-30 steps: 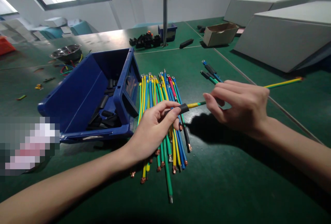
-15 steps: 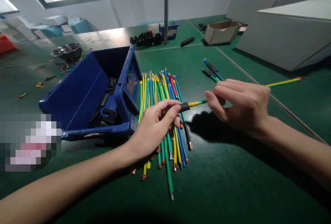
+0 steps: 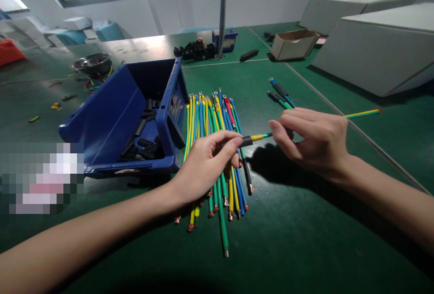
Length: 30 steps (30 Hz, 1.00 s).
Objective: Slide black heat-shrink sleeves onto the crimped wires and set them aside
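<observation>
Between the thumb and fingers of my left hand (image 3: 205, 160) is a short black heat-shrink tube (image 3: 247, 140). A yellow-green wire (image 3: 259, 137) comes out of the tube's right end; its left end is hidden by my fingers. My right hand (image 3: 313, 138) is closed around the same wire, whose far end sticks out to the right behind the hand. Under and beside my left hand lies a row of cut wires (image 3: 233, 194), green, yellow, blue and others, with metal lugs at the far ends and several bare copper ends near me.
Left of the wires stands a blue bin (image 3: 101, 122) holding several black tubes (image 3: 145, 149). Sleeved wires (image 3: 280, 89) lie beyond my right hand. Farther back are a metal bowl (image 3: 91, 64), a pole (image 3: 223, 13), an open cardboard box (image 3: 294, 46) and large white boxes (image 3: 379, 49).
My right hand has shifted slightly left, and the wire's far end has moved left with it, showing less length beyond the hand. The whole view has shifted a little.
</observation>
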Motion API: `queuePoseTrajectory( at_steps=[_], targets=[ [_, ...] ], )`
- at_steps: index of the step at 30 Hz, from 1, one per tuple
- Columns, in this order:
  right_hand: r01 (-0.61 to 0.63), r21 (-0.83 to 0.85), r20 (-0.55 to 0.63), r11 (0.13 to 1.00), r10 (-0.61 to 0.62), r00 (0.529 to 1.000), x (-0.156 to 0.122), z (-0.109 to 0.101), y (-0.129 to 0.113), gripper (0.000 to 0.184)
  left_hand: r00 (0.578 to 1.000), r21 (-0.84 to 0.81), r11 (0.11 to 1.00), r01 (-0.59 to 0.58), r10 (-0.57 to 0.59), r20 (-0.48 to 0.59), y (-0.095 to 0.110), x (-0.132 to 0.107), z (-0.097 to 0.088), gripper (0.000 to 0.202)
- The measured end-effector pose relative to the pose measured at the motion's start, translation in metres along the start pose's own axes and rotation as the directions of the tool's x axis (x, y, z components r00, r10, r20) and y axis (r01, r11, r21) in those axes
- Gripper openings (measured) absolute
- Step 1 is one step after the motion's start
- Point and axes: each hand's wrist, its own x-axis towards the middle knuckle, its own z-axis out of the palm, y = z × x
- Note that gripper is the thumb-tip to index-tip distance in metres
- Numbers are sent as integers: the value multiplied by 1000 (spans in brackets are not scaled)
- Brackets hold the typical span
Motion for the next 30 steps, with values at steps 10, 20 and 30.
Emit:
queuePoseTrajectory(
  at_steps=[10,20,30],
  targets=[
    [-30,52,32,998,28,999,1,-1,-2,36,1000,9,1000,-26,26,1,-2,1,-1,29],
    [71,99,-6,993,-71,997,-2,3,-3,33,998,18,1000,-14,13,66,-2,0,1,26],
    [149,230,44,962,-163,986,-4,3,-12,15,995,26,999,-30,28,91,-5,0,1,29]
  ],
)
